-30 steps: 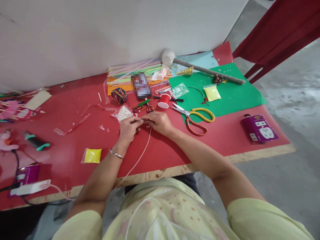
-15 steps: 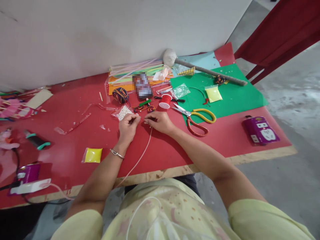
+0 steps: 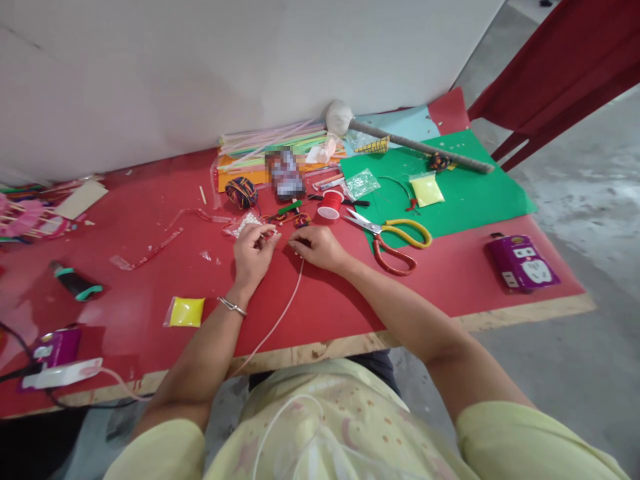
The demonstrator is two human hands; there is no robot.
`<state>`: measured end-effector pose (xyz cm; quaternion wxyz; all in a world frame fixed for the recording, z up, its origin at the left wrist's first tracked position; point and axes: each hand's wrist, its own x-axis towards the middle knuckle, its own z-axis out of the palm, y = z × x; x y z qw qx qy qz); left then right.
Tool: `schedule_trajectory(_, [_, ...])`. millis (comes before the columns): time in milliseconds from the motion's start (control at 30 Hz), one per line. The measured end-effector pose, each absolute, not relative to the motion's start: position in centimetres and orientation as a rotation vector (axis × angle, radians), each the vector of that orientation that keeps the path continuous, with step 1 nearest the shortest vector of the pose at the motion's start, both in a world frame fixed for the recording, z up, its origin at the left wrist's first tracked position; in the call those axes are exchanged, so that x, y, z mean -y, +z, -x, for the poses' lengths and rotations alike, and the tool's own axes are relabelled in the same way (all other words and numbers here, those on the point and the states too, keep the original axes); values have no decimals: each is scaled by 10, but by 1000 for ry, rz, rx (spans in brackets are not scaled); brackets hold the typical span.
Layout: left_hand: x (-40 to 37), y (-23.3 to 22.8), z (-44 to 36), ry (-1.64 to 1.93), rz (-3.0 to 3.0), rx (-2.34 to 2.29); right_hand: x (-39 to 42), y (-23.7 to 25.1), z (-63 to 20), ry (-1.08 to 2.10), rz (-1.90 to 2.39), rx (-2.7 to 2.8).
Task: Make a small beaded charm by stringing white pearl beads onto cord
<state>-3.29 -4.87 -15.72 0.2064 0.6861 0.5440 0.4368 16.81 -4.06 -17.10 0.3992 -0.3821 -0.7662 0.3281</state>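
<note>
On red table (image 3: 400, 280) by white wall (image 3: 200, 67), hands pinching pale cord (image 3: 280, 310), scissors (image 3: 395, 237) near.

left hand (image 3: 253, 253) shifted onto bead packet (image 3: 243, 224), fingertips parted from right hand (image 3: 319, 247)

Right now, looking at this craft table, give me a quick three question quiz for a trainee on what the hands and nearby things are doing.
1. True or false: the right hand pinches one end of the thin pale tube.
2. Which thing lies nearest the left hand? A) purple socket block B) bag of white beads C) yellow powder bag
3. Fill in: the scissors lie partly on the ____ sheet.

Key: 1 true. 2 B. 3 green.
</note>
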Motion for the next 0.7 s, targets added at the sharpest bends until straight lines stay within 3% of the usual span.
schedule_trajectory(167, [36,-166,45,1052,-2144,-1649,43,-173,-165,692,1036,1997])
schedule_trajectory(500, [36,-168,42,915,-2276,-1682,42,-173,-167,875,1005,1867])
schedule_trajectory(600, [39,-165,37,1012,-2069,-1604,44,-170,-168,932,1006,1804])
schedule_trajectory(700, [42,-163,29,1158,-1485,-1456,45,-168,-168,955,1039,1738])
